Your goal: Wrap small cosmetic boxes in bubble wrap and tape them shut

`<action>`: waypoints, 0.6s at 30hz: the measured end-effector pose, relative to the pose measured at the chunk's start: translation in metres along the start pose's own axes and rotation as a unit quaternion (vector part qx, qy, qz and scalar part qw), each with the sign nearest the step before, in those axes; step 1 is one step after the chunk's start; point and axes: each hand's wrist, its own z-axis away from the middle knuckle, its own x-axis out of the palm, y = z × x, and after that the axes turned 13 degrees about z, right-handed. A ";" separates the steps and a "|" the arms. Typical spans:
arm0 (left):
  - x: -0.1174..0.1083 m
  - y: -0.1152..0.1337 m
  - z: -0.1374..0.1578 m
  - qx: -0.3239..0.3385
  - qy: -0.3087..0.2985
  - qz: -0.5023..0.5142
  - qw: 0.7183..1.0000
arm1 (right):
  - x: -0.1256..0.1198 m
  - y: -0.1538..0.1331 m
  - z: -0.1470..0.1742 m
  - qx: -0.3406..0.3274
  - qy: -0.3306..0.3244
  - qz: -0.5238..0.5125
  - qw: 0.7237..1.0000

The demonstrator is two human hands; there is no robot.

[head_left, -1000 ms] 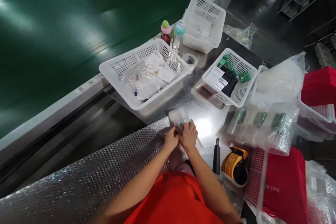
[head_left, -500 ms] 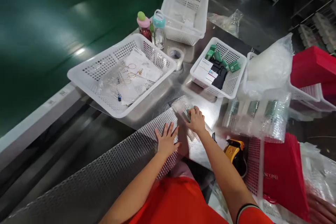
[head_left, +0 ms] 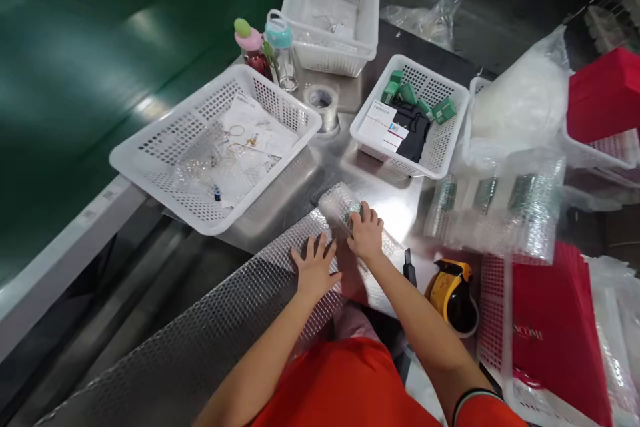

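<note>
A long sheet of bubble wrap point(head_left: 220, 327) runs from the lower left up to the metal table point(head_left: 295, 193). Its far end is rolled around a small green item, making a bubble-wrapped bundle point(head_left: 341, 203). My right hand point(head_left: 367, 237) presses down on that bundle with fingers curled over it. Just left of it, my left hand point(head_left: 314, 269) lies flat on the sheet with fingers spread, holding it down.
A white basket of papers and rings point(head_left: 150, 153) stands at left, another basket with green boxes point(head_left: 453, 137) at the back. Tape roll point(head_left: 323, 105), two bottles point(head_left: 265, 50), a yellow tape dispenser point(head_left: 450, 293), a black knife point(head_left: 409, 268), red bags point(head_left: 545, 333) and wrapped packets point(head_left: 500, 213) are nearby.
My left hand let go of the bundle and spread flat on the bubble wrap. My right hand stayed on the bundle. The camera view shifted left and downward.
</note>
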 end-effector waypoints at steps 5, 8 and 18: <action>-0.015 0.025 -0.011 0.009 0.004 -0.059 0.998 | -0.006 -0.002 0.001 -0.006 -0.028 -0.019 0.999; 0.011 0.045 0.008 0.047 -0.058 -0.088 0.993 | -0.011 0.003 0.003 -0.016 -0.034 -0.043 0.998; 0.051 0.052 0.057 0.183 -0.006 -0.044 0.982 | 0.037 0.070 0.136 0.266 0.089 -0.136 0.950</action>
